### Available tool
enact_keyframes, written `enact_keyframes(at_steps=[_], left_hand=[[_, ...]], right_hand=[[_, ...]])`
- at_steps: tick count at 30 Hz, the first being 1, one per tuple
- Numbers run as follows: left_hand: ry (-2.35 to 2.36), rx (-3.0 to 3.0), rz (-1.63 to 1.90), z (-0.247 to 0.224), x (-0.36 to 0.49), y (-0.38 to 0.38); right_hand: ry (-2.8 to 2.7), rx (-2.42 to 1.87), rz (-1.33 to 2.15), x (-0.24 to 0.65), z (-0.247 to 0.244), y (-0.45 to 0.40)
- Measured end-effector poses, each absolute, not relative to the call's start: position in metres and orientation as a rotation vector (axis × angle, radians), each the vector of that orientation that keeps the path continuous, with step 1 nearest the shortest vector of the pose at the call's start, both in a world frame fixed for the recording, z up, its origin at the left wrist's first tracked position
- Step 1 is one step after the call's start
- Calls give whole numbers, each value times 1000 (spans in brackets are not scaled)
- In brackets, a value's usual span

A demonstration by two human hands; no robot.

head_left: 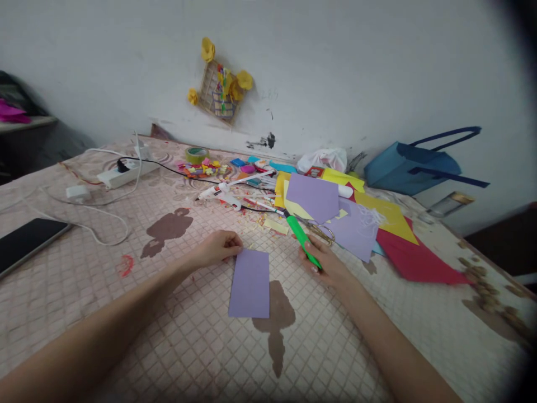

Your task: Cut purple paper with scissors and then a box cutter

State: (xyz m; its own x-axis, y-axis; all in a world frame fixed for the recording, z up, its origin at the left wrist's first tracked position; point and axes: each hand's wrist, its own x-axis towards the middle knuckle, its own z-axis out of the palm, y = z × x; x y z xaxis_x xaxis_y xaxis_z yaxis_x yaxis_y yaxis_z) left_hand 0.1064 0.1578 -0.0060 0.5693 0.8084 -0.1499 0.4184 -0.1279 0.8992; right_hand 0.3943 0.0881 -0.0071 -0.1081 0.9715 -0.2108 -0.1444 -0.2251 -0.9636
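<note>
My left hand [217, 249] rests on the patterned tabletop with curled fingers at the upper edge of a lavender paper rectangle [250, 284]. I cannot tell whether it grips the paper. My right hand [325, 263] is shut around a green highlighter [302, 239], whose tip points up and left. Just beyond that hand lie gold-handled scissors [321, 232] on a scattered pile of lavender and yellow paper sheets [312, 197].
A white glue gun [218, 191] and pens lie among paper scraps behind my hands. Further left are a green tape roll [197, 155], a white power strip [126, 174] with cables, and a black tablet [27, 243]. Red paper [415, 257] and a blue bag [413, 162] sit right.
</note>
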Motion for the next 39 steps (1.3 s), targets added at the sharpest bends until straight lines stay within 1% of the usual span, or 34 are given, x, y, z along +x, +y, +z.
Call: enact_keyframes(at_steps=[7,14,17,19,22,29,33,39], left_hand=[[1024,1769,459,-9,106,159],[1005,1788,455,-11,104,160],[993,1789,451,-10,104,159],[1001,1789,458,-9,103,158],[1030,1792,478,-9,102,157],[1015,1823,457,-8,94,159],[1061,1901,540,-9,98,157],[1217,2005,694,-13,112,153]], right_hand=[[-1030,-1128,1445,392,1,85],[-963,-1032,1464,396,7,85],[-925,-994,1387,391,9,84],[-913,-1046,1354,386,7,84],[-899,-1152,1430,381,1,82],[-946,-1114,1615,376,-8,76],[-882,-1136,1573,377,-15,76],[-645,-1086,1662,381,-17,80]])
